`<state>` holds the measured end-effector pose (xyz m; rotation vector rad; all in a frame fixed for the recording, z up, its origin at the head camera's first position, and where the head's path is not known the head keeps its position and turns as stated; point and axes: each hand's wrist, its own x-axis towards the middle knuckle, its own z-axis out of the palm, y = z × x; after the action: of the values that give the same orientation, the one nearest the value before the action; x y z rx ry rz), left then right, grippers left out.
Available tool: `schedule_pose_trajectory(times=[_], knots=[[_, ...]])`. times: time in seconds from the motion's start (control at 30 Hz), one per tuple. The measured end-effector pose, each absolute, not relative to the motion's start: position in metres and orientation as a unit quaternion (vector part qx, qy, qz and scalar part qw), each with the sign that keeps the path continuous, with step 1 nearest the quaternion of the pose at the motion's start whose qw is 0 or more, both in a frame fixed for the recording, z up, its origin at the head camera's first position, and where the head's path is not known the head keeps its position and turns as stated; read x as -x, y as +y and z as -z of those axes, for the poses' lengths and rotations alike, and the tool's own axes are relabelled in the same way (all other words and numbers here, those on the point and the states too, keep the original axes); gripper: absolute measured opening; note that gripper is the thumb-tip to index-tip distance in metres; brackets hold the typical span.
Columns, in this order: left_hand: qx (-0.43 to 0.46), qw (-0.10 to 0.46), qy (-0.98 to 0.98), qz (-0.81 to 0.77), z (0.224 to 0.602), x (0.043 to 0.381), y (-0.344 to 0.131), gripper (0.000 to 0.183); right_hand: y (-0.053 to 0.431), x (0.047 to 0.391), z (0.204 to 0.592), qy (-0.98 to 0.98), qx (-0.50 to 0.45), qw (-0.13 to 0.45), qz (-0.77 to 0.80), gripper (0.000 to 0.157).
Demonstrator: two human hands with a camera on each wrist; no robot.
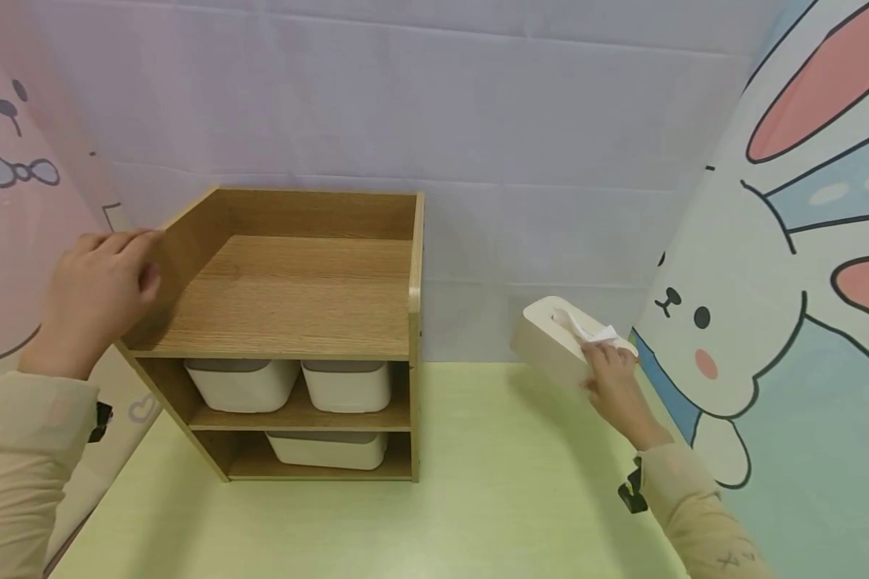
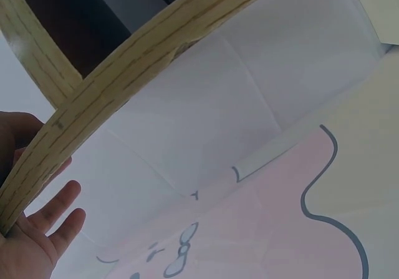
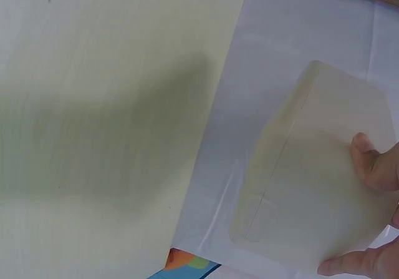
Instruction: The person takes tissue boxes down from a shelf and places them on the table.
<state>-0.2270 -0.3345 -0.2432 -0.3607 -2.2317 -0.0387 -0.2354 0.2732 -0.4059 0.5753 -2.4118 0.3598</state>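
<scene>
A cream tissue box [image 1: 561, 346] with a white tissue [image 1: 586, 330] standing out of its top slot hangs tilted above the table at the right. My right hand [image 1: 617, 394] grips its near end; in the right wrist view, thumb and fingers [image 3: 365, 263] spread over the box [image 3: 318, 166]. At the left stands a wooden shelf unit [image 1: 304, 297]. My left hand [image 1: 101, 285] holds the top of its left side panel [image 1: 177, 265]. The left wrist view has the panel's edge [image 2: 124, 73] passing between the thumb and fingers [image 2: 59, 207].
Inside the shelf unit, two white bins [image 1: 242, 386] occupy the middle level and another white bin [image 1: 326, 450] the bottom one. The pale yellow-green table [image 1: 492, 498] meets a white cloth wall [image 1: 521, 161] behind. A rabbit-print curtain [image 1: 789, 362] borders the right side.
</scene>
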Motion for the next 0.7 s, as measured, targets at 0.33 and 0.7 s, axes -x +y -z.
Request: schedule_pose_trajectory(times=[0.33,0.7], knots=[[0.135,0.411,-0.901,0.015,0.243,0.227,-0.334,0.035,0.295,0.227,0.439,-0.919,-0.184,0.322,-0.133,0.052],[0.131,0.403,-0.906,0.015,0.242,0.226,-0.334,0.035,0.309,0.219,0.461,-0.935,-0.131,0.299,-0.140,0.048]])
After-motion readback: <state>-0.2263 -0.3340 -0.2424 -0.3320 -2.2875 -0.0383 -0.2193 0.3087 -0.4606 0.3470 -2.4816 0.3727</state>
